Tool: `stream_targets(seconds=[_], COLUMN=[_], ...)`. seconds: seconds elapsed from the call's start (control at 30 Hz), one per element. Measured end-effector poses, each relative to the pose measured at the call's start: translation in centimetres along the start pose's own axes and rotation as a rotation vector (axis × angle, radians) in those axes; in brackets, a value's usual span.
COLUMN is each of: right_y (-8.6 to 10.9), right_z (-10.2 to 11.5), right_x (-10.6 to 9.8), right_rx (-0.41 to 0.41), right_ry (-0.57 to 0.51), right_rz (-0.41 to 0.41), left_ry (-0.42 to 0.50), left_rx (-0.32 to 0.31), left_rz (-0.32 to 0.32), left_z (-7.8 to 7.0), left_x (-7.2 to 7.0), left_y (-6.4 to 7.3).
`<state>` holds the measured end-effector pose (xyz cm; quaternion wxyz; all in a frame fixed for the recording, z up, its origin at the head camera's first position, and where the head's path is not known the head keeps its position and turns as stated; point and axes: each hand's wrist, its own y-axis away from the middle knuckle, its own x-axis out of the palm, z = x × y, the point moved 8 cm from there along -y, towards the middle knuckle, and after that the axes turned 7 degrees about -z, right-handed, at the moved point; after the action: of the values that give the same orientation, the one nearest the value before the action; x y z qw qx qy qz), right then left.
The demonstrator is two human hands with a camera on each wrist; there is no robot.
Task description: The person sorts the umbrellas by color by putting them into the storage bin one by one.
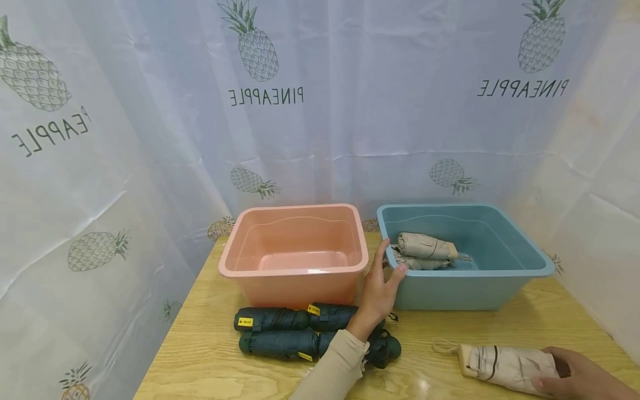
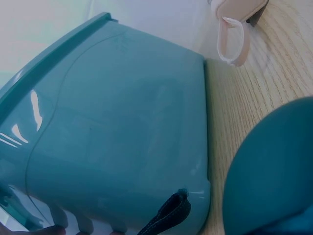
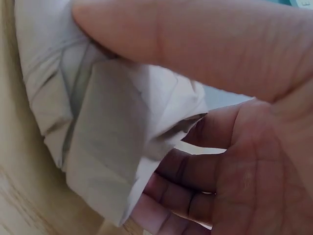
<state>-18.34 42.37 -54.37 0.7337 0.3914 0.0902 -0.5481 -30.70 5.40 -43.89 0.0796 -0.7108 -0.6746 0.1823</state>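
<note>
My right hand (image 1: pixel 575 375) grips the end of a beige folded umbrella (image 1: pixel 505 364) at the front right of the table. Its thumb lies across the cloth and the other fingers curl beneath it in the right wrist view. A wrist loop trails from the umbrella's left end. With fingers fairly straight, my left hand (image 1: pixel 378 289) touches the near left corner of the blue bin (image 1: pixel 445 291), thumb at the front rim. Rolled beige umbrellas (image 1: pixel 425 246) lie inside that bin, at its left. Several dark green folded umbrellas (image 1: pixel 280 343) lie under and beside my left forearm, partly hidden.
A pink bin (image 1: pixel 300 289) with nothing inside stands left of the blue one, behind the dark umbrellas. The wooden table (image 1: pixel 200 344) carries everything. A white curtain (image 1: pixel 350 128) with pineapple prints hangs close behind and along both sides.
</note>
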Motion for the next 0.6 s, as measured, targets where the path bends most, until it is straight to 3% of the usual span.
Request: stream_targets(seconds=[0.13,0.37,0.6], right_y=[0.1,0.5,0.6], right_z=[-0.1,1.1,2.0], right_x=[-0.3,0.2,-0.6], right_rx=[0.014,-0.088,-0.087], right_ry=[0.061,0.033,-0.004], right_rz=[-0.04,-0.028,-0.071], left_ry=[-0.006,-0.01,-0.011], left_rx=[0.006,0.01,0.004], left_rz=[0.0,-0.007,-0.011], left_z=[-0.2,-0.3,-0.3], left_x=[0.0,-0.1,-0.1], left_y=[0.0,0.1,0.2])
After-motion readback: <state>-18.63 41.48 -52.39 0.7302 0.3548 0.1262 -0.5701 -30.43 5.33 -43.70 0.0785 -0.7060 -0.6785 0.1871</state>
